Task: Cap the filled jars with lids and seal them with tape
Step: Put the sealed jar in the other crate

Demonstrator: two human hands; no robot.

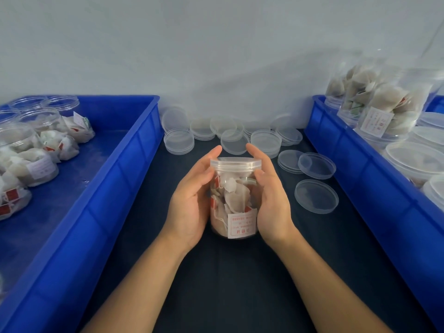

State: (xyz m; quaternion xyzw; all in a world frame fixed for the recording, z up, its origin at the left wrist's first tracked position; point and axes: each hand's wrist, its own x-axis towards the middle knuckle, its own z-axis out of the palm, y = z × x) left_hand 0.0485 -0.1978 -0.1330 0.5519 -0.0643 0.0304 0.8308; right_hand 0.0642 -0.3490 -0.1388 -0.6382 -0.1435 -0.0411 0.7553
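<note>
clear jar (234, 200) upright at the middle of the dark desk (216, 284), packed with pale tea bags and bearing a white label with red print low on its front. clear lid (236, 163) already seated on its mouth. left hand (189, 200) cupped against the jar's left side, right hand (270, 198) against its right side, fingers (211, 155) of both curved round the jar and lid, holding it between the palms. loose clear lids (316, 196) scattered on the desk behind and to the right of the jar, some stacked, some leaning on the wall. left blue bin (96, 188) holding filled uncapped jars lying on their sides. right blue bin (360, 169) holding capped filled jars (384, 109), just beside more lids. no tape visible.
</note>
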